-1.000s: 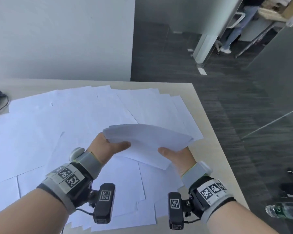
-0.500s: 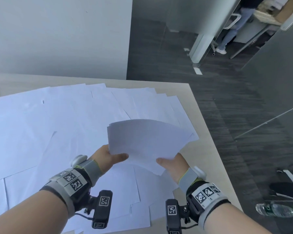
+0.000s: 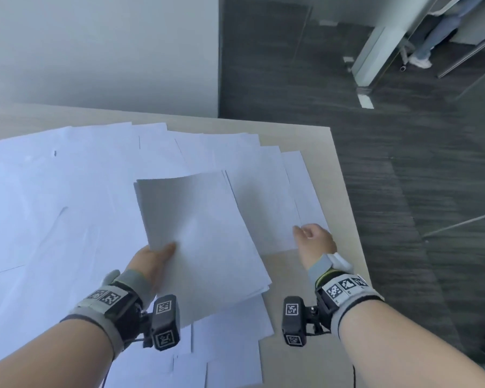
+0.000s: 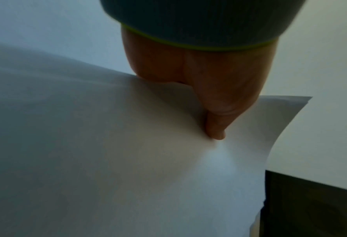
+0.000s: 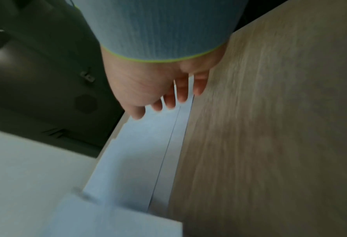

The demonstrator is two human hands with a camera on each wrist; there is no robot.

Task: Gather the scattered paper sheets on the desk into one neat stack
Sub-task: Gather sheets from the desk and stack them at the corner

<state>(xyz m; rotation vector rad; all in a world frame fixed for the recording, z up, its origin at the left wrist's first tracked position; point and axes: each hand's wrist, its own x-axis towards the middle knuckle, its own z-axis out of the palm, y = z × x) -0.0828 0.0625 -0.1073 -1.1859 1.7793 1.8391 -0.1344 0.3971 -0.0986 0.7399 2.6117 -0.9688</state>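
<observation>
Loose paper sheets cover desk from left edge across to right side, overlapping. Left hand raised over desk's near middle, thumb on top, pinches gathered stack at its left edge; stack bowed, lifted above spread. Right hand near desk's right edge, palm down, holds nothing, fingers relaxed, extended over corner of flat sheet; contact unclear.

Two hands, one desk, many sheets
</observation>
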